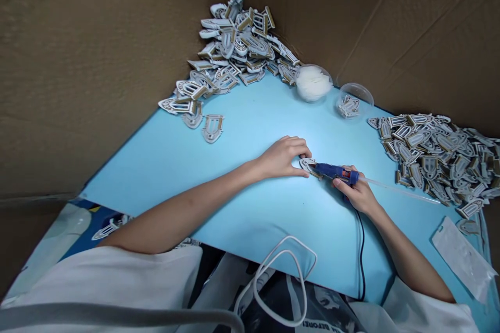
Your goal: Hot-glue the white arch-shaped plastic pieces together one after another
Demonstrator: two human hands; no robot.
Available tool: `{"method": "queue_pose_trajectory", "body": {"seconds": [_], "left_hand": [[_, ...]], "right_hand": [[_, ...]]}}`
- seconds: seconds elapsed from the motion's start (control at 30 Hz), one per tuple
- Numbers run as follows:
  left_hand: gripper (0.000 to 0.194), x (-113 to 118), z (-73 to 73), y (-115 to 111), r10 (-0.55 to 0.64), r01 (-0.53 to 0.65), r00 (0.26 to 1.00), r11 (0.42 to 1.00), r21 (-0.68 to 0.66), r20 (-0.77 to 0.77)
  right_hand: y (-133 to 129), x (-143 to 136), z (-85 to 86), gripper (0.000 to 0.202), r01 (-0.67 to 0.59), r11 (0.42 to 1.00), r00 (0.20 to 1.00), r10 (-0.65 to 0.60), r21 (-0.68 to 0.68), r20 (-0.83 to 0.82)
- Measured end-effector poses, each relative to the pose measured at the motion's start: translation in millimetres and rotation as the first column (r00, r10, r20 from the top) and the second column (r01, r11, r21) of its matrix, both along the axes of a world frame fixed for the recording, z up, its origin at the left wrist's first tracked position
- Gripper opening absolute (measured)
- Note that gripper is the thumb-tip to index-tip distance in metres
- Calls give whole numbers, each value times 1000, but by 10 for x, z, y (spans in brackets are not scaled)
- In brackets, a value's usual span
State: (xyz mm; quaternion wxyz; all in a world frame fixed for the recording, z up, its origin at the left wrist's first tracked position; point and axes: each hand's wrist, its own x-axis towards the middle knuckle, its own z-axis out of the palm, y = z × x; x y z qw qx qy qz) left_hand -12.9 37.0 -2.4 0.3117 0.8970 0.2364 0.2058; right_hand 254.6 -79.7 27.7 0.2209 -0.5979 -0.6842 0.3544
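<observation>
Smooth blue tabletop (242, 213), left hand (283, 158) pinching openwork arched piece (306, 163), right hand (360, 196) wrapped round plastic glue gun (333, 171).

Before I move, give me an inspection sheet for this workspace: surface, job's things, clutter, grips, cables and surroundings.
Surface: light-blue tabletop, brightest around the middle.
Job's things: arched piece under the nozzle of a blue glue gun; contact unclear. Clear glue stick trails behind.
Clutter: back pile and right pile of arched pieces; tub of white contents; tub of small pieces; plastic bag at right.
Grips: left grip pinches the piece; right grip holds the gun.
Cables: black cord below the gun; white cable looped near the front edge.
Surroundings: brown cardboard walls, left and back.
</observation>
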Motion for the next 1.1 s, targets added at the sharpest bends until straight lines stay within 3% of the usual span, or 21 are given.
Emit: {"method": "queue_pose_trajectory", "body": {"seconds": [1.1], "left_hand": [[42, 7, -8, 5, -7, 7, 1000, 1000, 12, -21]], "right_hand": [[6, -18, 25, 44, 44, 999, 999, -44, -9, 16]]}}
